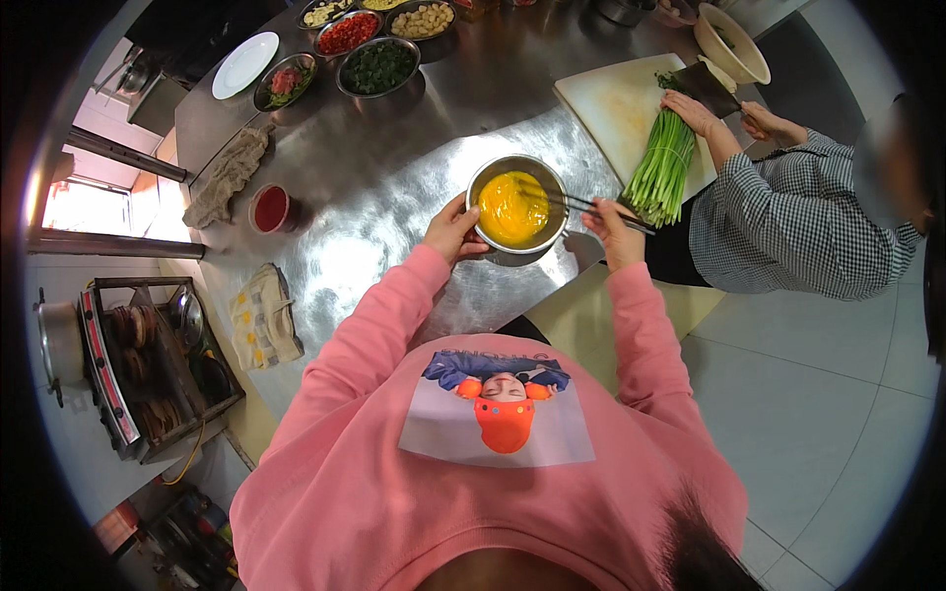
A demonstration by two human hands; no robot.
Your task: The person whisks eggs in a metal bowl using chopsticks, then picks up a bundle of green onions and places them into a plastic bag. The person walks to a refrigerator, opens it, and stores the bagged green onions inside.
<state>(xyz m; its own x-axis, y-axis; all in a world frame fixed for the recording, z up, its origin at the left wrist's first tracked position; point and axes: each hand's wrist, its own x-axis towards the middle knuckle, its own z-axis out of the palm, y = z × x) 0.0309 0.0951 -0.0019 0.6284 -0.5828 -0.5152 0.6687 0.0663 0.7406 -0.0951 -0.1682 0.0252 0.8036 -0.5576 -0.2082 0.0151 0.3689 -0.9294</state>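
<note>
A round stainless steel bowl [559, 177] rests at the near edge of the metal table, apparently tipped a little. Yellow beaten egg [510, 210] covers its bottom, with a glossy, swirled surface. My left hand [453, 229] grips the bowl's left rim, thumb on top and fingers underneath. In my right hand [615, 229] is a pair of dark chopsticks [584, 201], held from the right. Their tips reach into the egg and look blurred there.
To the right, a co-worker's hand [691, 111] presses green chives [661, 170] on a white cutting board [606, 96]; the other holds a cleaver [706, 89]. Bowls of chopped greens [378, 68] and red peppers [349, 35] stand behind. Left are a red-filled cup [270, 208] and a cloth [264, 318].
</note>
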